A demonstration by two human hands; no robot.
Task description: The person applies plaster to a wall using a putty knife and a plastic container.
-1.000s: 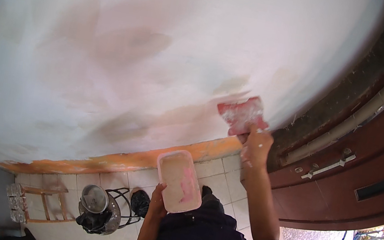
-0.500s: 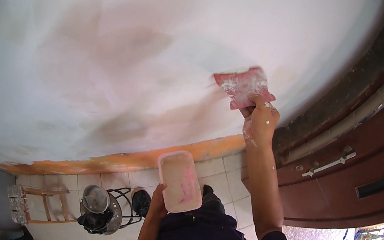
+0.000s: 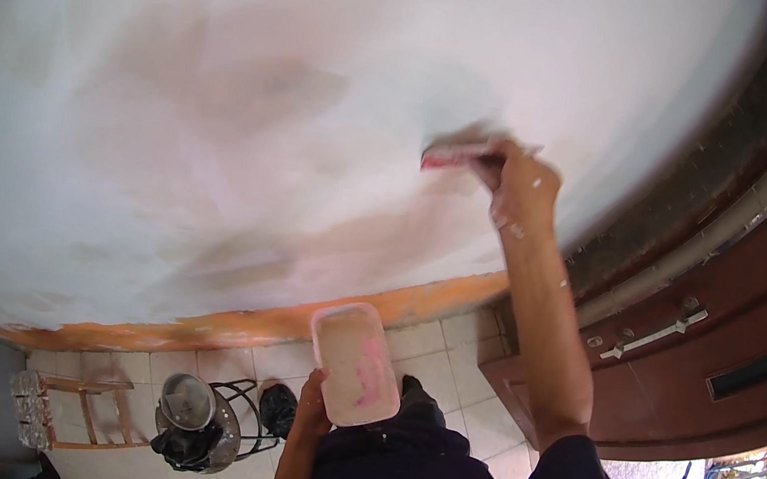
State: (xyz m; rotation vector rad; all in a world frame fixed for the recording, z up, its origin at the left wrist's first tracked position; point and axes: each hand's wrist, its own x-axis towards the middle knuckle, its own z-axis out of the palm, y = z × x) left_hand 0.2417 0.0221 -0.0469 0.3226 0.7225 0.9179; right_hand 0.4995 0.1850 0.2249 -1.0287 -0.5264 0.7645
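Note:
My right hand [image 3: 519, 186] grips a red scraper [image 3: 447, 161] smeared with white, now seen nearly edge-on against the patchy white-and-pinkish wall [image 3: 227, 81]. Whether its blade touches the surface I cannot tell. Pale spots mark that hand and forearm. Lower in the picture, my left hand [image 3: 314, 400] holds a translucent rectangular plastic tub [image 3: 351, 361] by its left side; a beige layer and pink smears show inside. The wall's foot has an orange band [image 3: 145, 328] with white streaks on it.
A brown door [image 3: 642, 394] with a metal bolt stands at right, a bright opening beside it. On the tiled floor [image 3: 445, 356], left of my legs, are a round stool [image 3: 224, 446] bearing a metal pot [image 3: 187, 405] and dark bundle, and a wooden frame [image 3: 122, 409].
My right hand has moved up the wall over the last second, and the scraper has turned from showing its flat face to nearly edge-on. The left hand and tub have hardly moved.

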